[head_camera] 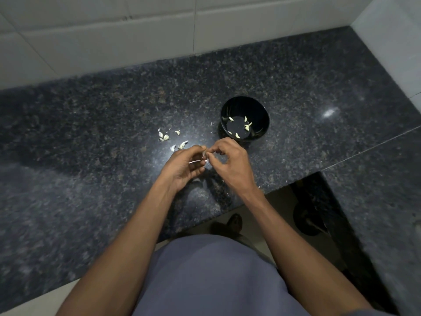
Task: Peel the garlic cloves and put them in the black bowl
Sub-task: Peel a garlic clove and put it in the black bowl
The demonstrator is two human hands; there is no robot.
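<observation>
Pale garlic clove (pixel 205 157) sits pinched between both hands above the counter (pixel 91 133), fingertips of the left hand (pixel 185 166) and right hand (pixel 230 159) curled onto it, a strip of skin (pixel 194 161) trailing across the left fingers. Black bowl (pixel 245 106) stands at one o'clock from the hands, peeled cloves (pixel 246 127) inside. Unpeeled cloves (pixel 173 140) and skins lie at eleven o'clock. Tiled wall (pixel 136 30) behind.

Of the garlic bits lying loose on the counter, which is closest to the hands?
The pale piece just beyond the left hand, almost touching its fingertips. The other loose pieces lie farther off, up and to the left.
</observation>
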